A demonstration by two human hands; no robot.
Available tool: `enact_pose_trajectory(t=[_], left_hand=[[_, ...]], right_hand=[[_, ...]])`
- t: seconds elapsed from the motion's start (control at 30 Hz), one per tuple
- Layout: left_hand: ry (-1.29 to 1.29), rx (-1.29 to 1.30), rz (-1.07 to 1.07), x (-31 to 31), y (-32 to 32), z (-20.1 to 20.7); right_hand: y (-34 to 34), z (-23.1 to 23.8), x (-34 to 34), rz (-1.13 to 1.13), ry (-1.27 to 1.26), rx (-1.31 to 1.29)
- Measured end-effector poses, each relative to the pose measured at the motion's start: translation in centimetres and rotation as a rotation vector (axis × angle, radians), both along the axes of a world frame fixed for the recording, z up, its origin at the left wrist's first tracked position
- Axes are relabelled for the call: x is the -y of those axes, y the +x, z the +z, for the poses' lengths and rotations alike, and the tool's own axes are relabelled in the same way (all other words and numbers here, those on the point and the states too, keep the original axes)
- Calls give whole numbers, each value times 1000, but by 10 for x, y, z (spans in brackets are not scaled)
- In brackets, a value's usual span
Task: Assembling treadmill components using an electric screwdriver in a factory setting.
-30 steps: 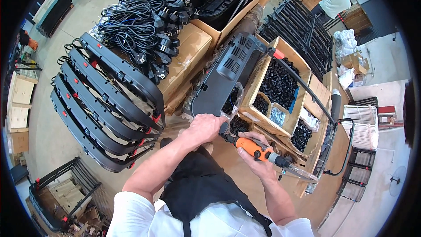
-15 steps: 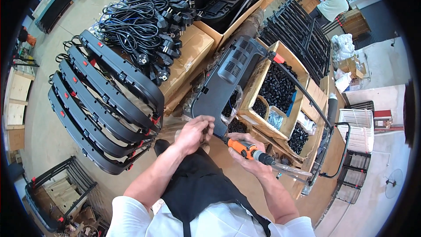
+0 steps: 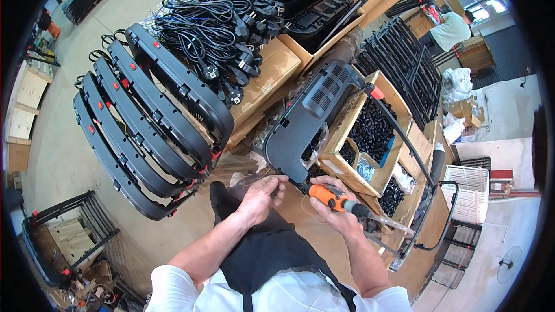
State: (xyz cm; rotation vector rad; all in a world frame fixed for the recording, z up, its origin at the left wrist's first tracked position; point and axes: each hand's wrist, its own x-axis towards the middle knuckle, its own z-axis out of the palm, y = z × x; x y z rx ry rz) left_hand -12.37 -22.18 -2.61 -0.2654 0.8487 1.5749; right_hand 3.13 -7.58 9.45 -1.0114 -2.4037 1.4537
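Note:
My right hand (image 3: 343, 219) is wrapped round an orange and black power screwdriver (image 3: 327, 197). The tool's front end points up and left, close to the lower end of a dark grey plastic housing (image 3: 287, 142). Just left of the tool, my left hand (image 3: 260, 199) is closed, its thumb and fingertips drawn together near the housing's bottom edge. Whatever may be between those fingertips is too small to make out. The housing has a vented, rounded bulge at its upper end and joins a black tube frame (image 3: 408, 138) on the right.
Wooden boxes (image 3: 328, 159) of black plastic parts and small screws stand right of the housing. Several curved black housings (image 3: 151, 133) stand in a row at left. Bundled power cables (image 3: 199, 29) lie behind, beside a carton (image 3: 370, 20) of black mouldings. A co-worker (image 3: 452, 32) is far right.
The view has shifted, so the surroundings sit further right. Both hands stay near the housing's lower end. My left fingertips have come closer to the screwdriver's front end.

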Motion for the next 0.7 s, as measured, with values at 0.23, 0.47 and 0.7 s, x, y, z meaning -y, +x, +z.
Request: enact_pose_trajectory(t=[0.23,0.47,0.7], left_hand=[[81,20,-34,9,-10,-7],[12,220,48,5,-10,-5],[66,140,-62,4,-15,2]], right_hand=[[7,4,6,-69,-212,-353],[-4,6,9,-25,-293,-483],[-8,-1,8,-28,-333,-463]])
